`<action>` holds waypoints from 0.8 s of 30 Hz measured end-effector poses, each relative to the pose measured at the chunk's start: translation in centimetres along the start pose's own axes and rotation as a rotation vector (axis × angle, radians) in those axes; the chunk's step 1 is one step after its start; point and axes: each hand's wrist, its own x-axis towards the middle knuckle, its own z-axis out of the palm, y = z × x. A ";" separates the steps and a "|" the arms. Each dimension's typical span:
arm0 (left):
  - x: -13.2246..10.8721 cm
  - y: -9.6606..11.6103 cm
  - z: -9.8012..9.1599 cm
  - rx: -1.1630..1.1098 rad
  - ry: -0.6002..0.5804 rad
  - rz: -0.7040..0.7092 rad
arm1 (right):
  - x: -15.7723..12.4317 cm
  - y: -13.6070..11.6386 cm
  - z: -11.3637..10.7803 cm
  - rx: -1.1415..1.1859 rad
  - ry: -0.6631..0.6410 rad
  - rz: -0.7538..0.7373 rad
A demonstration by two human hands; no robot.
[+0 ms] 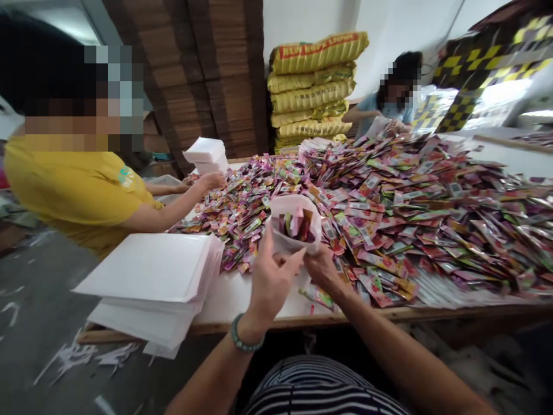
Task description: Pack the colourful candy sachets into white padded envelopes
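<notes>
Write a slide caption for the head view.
Left hand and right hand hold an open white bag with packets inside, at a table heaped with colourful sachets.

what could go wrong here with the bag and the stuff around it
The white bag is open at the top between the left hand and right hand, so a tilt could spill the packets inside. The loose packet near the table's front edge might get knocked off. The stack of white sheets partly overhangs that edge, so a bump might send some sliding down.
</notes>
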 end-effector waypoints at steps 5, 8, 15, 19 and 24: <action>3.3 -1.0 -4.9 0.374 -0.048 0.196 | 2.0 -3.2 -3.8 0.269 -0.100 0.180; 4.6 -1.5 -5.5 0.225 -0.292 0.090 | 2.2 -5.1 -5.2 0.346 -0.223 0.195; 2.8 -6.6 -4.1 0.017 -0.382 -0.205 | -0.4 -1.0 -4.2 0.413 -0.253 0.254; 2.7 -5.9 -4.2 0.087 -0.444 -0.040 | -0.6 -3.0 -4.9 0.390 -0.230 0.178; 2.9 -7.3 -4.8 0.071 -0.441 -0.036 | -0.3 -3.3 -6.3 0.274 -0.345 0.198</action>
